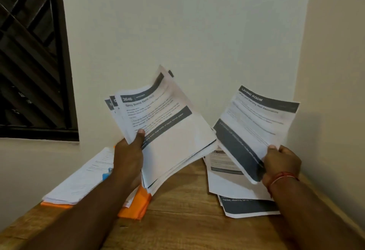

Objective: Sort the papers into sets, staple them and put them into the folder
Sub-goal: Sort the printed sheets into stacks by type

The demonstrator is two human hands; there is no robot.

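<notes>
The fingers of the left hand (128, 156) are curled round the lower edge of the unsorted stack (167, 131), with the thumb pressed on the top page headed "KITCHEN", so the stack stands fanned and tilted above them. The fingers of the right hand (280, 162) pinch the lower corner of a single sheet (254, 129) headed "LIVING ROOM", which rises up and to the left of those fingers, apart from the stack. Just below and to the left of the right fingers a sorted pile (227, 182) lies on the tabletop (183, 206). Beneath the left wrist an orange folder (138, 200) carries more papers (79, 184), with a small blue object (107, 175) on them, perhaps the stapler. The step in hand looks like sorting by heading. To do it well, read the heading before lowering the sheet, lay it squarely on the matching pile so the edges line up for stapling, and press the left thumb firmly so the fanned pages do not slip.
</notes>
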